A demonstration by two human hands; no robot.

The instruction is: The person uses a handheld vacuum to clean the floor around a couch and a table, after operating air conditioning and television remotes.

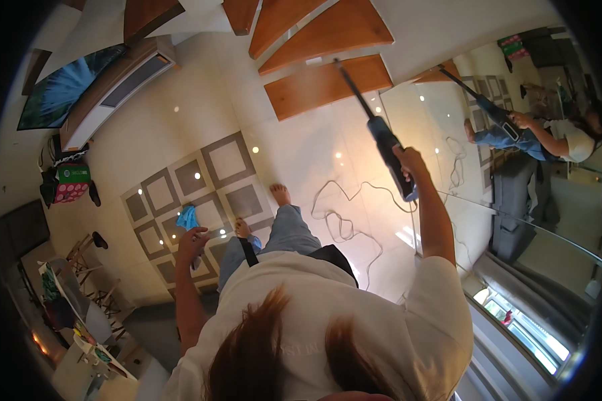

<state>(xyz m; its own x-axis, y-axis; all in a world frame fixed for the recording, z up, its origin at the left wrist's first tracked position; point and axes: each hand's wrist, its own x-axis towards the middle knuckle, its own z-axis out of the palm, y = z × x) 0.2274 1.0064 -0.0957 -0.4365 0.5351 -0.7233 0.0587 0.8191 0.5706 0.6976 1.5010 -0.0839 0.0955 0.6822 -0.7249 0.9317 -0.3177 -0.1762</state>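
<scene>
My right hand (410, 164) is closed around the rear grip of a long black corded tool with a thin dark nozzle (384, 145), perhaps a handheld steam cleaner. Its tip points at the lowest orange wooden stair tread (328, 86), where a whitish haze hangs. A thin cord (363, 186) trails from its rear end in loops across the floor. My left hand (194, 239) hangs low at the left with its fingers partly bent; whether it holds something is unclear. A blue cloth (187, 217) appears just beyond its fingers.
A large wall mirror (481, 145) on the right reflects me, the tool and a grey sofa. More wooden treads (326, 35) rise ahead. Left are a television (67, 85), a cabinet (125, 85), bags (72, 180) and a table with chairs (88, 311). The cord lies near my bare feet.
</scene>
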